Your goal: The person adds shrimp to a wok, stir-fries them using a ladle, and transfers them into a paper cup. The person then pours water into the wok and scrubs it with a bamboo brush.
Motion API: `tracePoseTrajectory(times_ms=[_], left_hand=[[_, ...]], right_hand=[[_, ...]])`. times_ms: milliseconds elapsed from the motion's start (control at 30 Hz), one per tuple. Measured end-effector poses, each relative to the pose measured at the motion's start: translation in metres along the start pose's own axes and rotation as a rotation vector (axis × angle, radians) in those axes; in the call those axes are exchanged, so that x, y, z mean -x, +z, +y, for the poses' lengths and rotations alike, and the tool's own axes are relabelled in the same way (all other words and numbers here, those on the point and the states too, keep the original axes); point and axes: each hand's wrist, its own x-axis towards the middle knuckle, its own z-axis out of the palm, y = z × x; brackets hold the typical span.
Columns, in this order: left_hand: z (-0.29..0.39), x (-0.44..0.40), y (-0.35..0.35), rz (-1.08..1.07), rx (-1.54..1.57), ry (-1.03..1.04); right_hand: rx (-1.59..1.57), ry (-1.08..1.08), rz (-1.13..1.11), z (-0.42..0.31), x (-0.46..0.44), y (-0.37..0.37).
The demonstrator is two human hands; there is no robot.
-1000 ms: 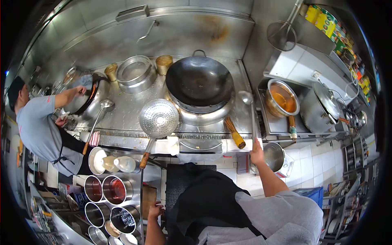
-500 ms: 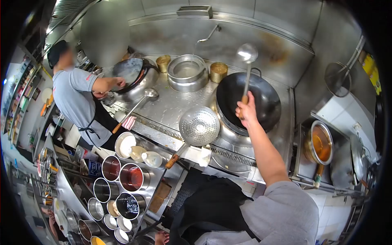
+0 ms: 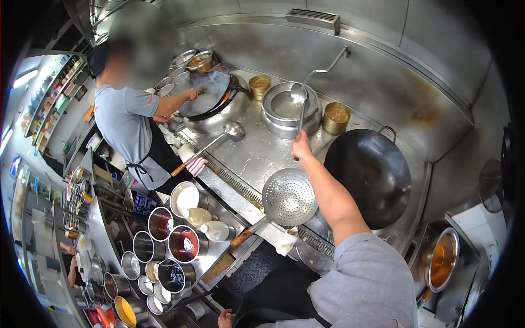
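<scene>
My right hand (image 3: 301, 147) is closed around the handle of a metal ladle (image 3: 302, 112). The ladle's bowl is over the right part of a round steel pot (image 3: 272, 121) with a strainer-like basin in its top. A large black wok (image 3: 367, 177) sits on the burner to the right of my forearm. Below my hand, a perforated skimmer (image 3: 289, 197) with a wooden handle lies across the stove's front edge. At the bottom edge, my left hand (image 3: 226, 318) shows only in part, beside the dark apron; its fingers are mostly hidden.
A co-worker (image 3: 128, 120) tends a steaming wok (image 3: 210, 95) at the left. Another ladle (image 3: 234, 130) rests on the stove. Sauce pots (image 3: 187, 244) and squeeze bottles (image 3: 215, 230) crowd the lower left. A bowl of orange liquid (image 3: 443, 259) stands right. A tap (image 3: 331, 68) overhangs the back.
My right hand has swung left with the ladle, from above the black wok to the steel pot. The whole view has shifted, and the co-worker's hand has moved to the wok's rim.
</scene>
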Motion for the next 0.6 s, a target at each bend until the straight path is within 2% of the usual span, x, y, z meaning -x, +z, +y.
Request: tracePoseTrajectory(times_ms=[67,100,133,167,200,233,267,400,467,600], left_hand=[[-0.001,0.010,0.001,0.036,-0.042,-0.040],[-0.002,0.016,0.001,0.051,-0.059,-0.060],[-0.002,0.021,0.000,0.063,-0.072,-0.076],[-0.004,0.025,0.001,0.073,-0.074,-0.103],[-0.005,0.029,0.000,0.080,-0.083,-0.109],[-0.006,0.031,0.000,0.083,-0.089,-0.113],[-0.006,0.031,0.001,0.084,-0.094,-0.115],[-0.009,0.025,-0.001,0.073,-0.104,-0.098],[-0.011,0.020,-0.006,0.064,-0.106,-0.080],[-0.010,-0.003,-0.021,0.027,-0.110,0.008]], right_hand=[[0.657,0.052,0.050,0.000,-0.015,0.009],[0.787,-0.152,0.180,0.023,-0.043,0.016],[0.784,-0.149,0.172,0.030,-0.078,0.012],[0.215,0.118,-0.120,0.028,-0.118,0.004],[-0.257,0.242,-0.251,0.014,-0.122,0.003],[-0.700,0.434,-0.332,0.000,-0.126,0.002],[-1.034,0.480,-0.259,-0.031,-0.109,0.001],[-1.139,0.354,-0.317,-0.035,-0.080,-0.004],[-1.212,0.411,-0.379,-0.042,-0.073,-0.017],[-1.174,0.262,-0.394,-0.076,-0.025,-0.052]])
